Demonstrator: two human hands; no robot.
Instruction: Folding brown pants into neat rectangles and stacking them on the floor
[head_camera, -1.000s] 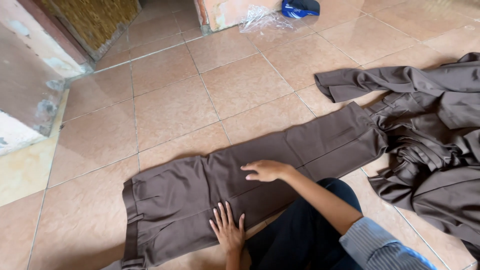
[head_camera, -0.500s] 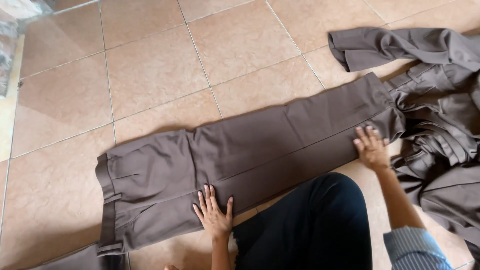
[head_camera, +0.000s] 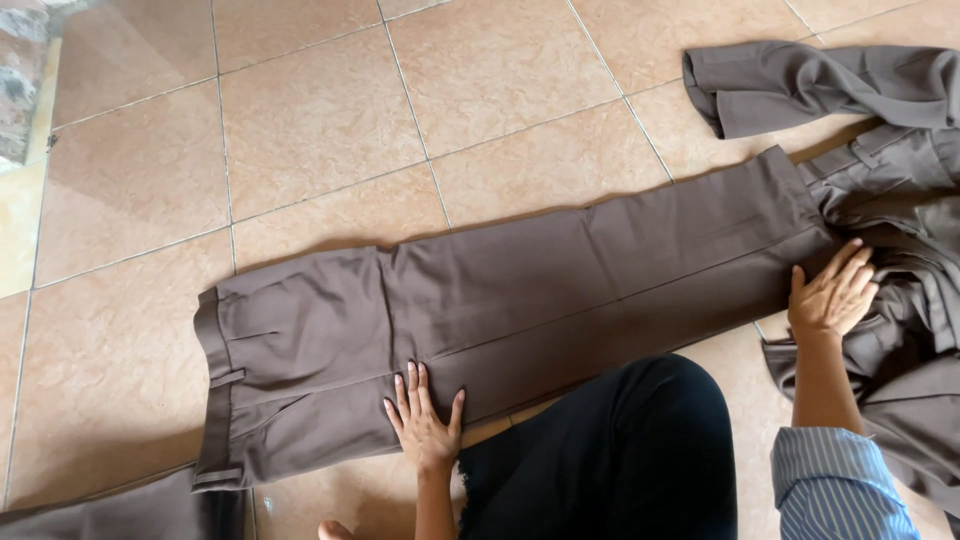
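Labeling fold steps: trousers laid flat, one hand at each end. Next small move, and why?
Probably grip the hem with the right hand and carry it toward the waistband. The brown trousers lie flat and straight on the tiled floor, the left hand pins the seat area, and the right sits at the hem.

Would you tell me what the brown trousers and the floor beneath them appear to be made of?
Brown trousers: apparently a smooth woven suiting fabric, matte, holding a sharp pressed crease; the exact fibre is unclear. Floor: glazed ceramic-looking tiles, mottled terracotta with a slight sheen and visible grout lines.
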